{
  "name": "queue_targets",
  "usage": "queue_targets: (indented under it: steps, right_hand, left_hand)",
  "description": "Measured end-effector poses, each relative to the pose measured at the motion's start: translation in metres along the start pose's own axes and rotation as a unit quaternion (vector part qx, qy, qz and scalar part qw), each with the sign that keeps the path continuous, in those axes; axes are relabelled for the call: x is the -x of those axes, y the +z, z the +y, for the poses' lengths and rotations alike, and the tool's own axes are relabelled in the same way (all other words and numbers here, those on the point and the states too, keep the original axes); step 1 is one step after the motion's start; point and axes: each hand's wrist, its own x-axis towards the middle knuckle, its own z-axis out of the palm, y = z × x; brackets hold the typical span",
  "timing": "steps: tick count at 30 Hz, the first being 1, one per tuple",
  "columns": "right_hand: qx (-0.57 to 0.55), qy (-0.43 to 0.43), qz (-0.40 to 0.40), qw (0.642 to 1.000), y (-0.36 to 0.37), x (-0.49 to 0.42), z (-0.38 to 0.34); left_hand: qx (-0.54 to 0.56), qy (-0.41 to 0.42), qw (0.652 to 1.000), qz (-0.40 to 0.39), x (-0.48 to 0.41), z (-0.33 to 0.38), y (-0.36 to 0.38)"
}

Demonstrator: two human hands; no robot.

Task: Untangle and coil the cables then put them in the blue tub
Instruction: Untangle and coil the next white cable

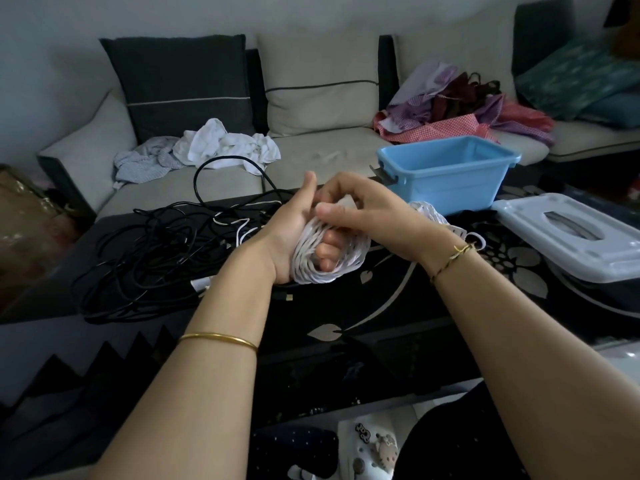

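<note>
One white cable (346, 263) is nearly coiled, and that looks like the only part of the job close to done. It sits in the air above the near middle of the dark patterned worktop (381, 306), wound in many turns around the left hand (294, 230). That hand's fingers (327, 247) are curled through the loop and clamped on it, with the thumb upright. The right hand (360, 206) comes over the top of the bundle with its fingers bent down and pinching a turn near the left thumb. A few turns bulge out to the right behind the right wrist. I judge this to be the last wraps or the tucking of the end, though the cable's tip is hidden.

Further left on the worktop lie the black cables (145, 247), a loose knotted heap with a thin white strand (242, 226) running through its right side. Whether that strand belongs to the held coil I cannot tell. None of this heap is sorted.

Far right, at the back edge of the worktop, stands the blue tub (446, 192). No cable shows in the part of its inside that is visible. A pale lid (568, 233) lies just right of it. Beyond is a sofa (311, 147) strewn with clothes.
</note>
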Motion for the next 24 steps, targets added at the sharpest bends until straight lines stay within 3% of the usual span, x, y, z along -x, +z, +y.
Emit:
queue_targets:
  steps: [2,7,13,19,24]
  right_hand:
    - [-0.024,0.009,0.002,1.000,0.001,0.002,0.004]
    - [0.062,-0.023,0.066,0.996,0.002,0.000,0.015]
    - [0.042,0.023,0.120,0.992,-0.009,0.004,0.027]
    - [0.082,0.042,0.153,0.984,-0.026,0.013,0.040]
    - [0.133,0.059,0.154,0.977,-0.033,0.021,0.054]
  left_hand:
    - [0.014,-0.010,1.000,0.014,0.000,0.001,0.000]
    - [0.104,-0.028,0.994,0.024,-0.004,0.003,0.004]
    - [0.143,-0.028,0.989,0.030,-0.020,-0.003,0.015]
    - [0.041,0.011,0.999,-0.023,-0.032,-0.013,0.018]
    - [-0.099,-0.018,0.994,0.031,-0.044,-0.014,0.026]
